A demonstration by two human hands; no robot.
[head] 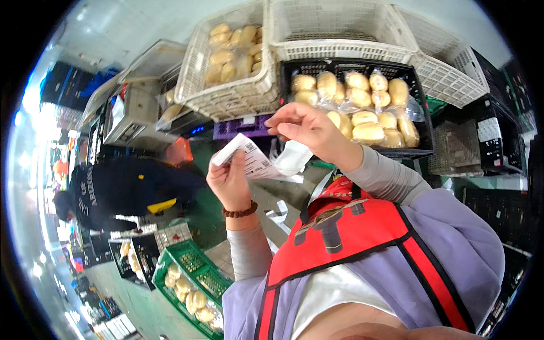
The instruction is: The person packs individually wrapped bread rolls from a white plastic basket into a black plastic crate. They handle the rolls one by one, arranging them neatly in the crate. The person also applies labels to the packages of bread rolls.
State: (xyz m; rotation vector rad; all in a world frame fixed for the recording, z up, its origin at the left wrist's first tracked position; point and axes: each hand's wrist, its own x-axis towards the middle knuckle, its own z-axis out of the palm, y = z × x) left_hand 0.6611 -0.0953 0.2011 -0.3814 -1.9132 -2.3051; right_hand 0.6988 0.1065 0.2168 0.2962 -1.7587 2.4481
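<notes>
My left hand [231, 174] grips a strip of white printed labels [260, 166], thumb on top, a brown band around the wrist. The strip curls to the right, and its pale loop [293, 158] lies below my right hand [308, 127]. The fingers of that hand are bent, with thumb and fingertips close together; whether a label sits between them cannot be told. Just beyond the right hand is a black plastic crate [425, 127] of potatoes in clear bags [367, 132]. My right forearm crosses in front of its near side.
White plastic crates stand behind, one holding bagged potatoes [227, 57], another [340, 46] without visible contents. A purple crate [242, 128] is below. At lower left, a green crate [159, 272] holds more potatoes. A person in dark clothing [123, 191] bends over at left. Label backing [280, 214] lies below my hands.
</notes>
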